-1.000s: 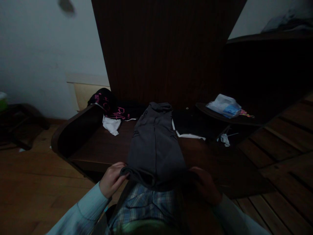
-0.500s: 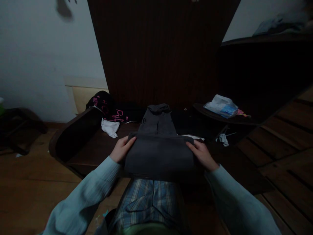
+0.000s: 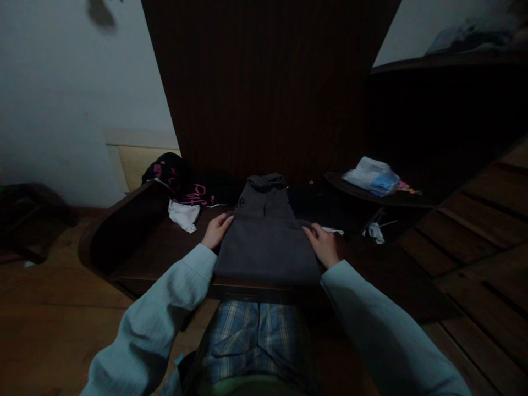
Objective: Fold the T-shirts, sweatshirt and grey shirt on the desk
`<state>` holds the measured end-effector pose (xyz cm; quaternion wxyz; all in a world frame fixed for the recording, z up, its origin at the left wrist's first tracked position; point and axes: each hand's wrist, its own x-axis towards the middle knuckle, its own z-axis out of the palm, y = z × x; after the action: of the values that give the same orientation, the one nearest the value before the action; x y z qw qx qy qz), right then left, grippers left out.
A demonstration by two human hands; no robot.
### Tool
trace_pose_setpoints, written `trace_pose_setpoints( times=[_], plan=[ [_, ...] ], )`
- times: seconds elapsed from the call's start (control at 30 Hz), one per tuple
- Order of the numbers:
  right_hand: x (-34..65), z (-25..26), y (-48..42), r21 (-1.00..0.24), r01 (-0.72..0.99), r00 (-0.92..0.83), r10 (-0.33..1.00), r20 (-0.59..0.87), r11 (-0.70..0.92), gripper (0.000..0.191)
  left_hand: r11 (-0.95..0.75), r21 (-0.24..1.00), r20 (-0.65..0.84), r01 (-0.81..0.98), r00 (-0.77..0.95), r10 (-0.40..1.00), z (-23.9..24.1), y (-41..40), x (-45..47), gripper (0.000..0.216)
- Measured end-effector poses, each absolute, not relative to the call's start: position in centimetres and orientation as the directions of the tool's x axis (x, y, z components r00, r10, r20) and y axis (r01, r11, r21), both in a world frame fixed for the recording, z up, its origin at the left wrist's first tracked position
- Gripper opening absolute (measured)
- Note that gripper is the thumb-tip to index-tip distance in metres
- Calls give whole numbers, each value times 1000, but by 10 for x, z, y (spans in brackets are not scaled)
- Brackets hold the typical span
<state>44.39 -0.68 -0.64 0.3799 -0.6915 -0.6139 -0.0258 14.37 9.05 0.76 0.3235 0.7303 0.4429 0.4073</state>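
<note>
Dim wooden table (image 3: 169, 256): fingers of left hand (image 3: 216, 231) and right hand (image 3: 324, 246) pinch grey garment (image 3: 266, 247); black clothing (image 3: 177, 177), plastic bag (image 3: 371, 176) beyond.

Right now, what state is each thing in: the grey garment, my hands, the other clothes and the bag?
grey garment: folded double, flat on the wooden surface
left hand: on the fold's left corner, grip unclear
right hand: on the fold's right corner, grip unclear
black garment: crumpled heap, pink print showing
white cloth: crumpled, unfolded
plastic bag: rumpled, lying on its side
</note>
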Motion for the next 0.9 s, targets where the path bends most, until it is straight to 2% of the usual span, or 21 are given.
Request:
trace_pose_setpoints(
  times=[0.07,0.2,0.3,0.4,0.63,0.8,0.9],
  plan=[
    [445,-8,-3,-487,873,244,848,470,19,37,-363,825,255,433,289,923,6,95,146,41],
    [446,-13,1,-456,889,200,924,325,-32,25,-321,728,185,606,277,943,-1,100,149,31],
    [445,-12,-1,-459,886,228,925,304,-68,13,-323,711,202,625,259,944,-3,98,149,24],
    [443,-10,-4,-490,869,242,923,298,-70,8,-327,720,216,612,250,944,-2,95,148,23],
    [443,-9,0,-672,737,278,876,395,70,20,-412,787,386,459,155,909,-5,100,143,35],
    [449,-17,10,-675,736,246,910,332,47,28,-321,787,277,528,163,947,-9,109,143,31],
    [450,-19,12,-673,740,292,898,330,6,32,-270,798,240,539,127,962,-8,108,145,33]
  ],
)
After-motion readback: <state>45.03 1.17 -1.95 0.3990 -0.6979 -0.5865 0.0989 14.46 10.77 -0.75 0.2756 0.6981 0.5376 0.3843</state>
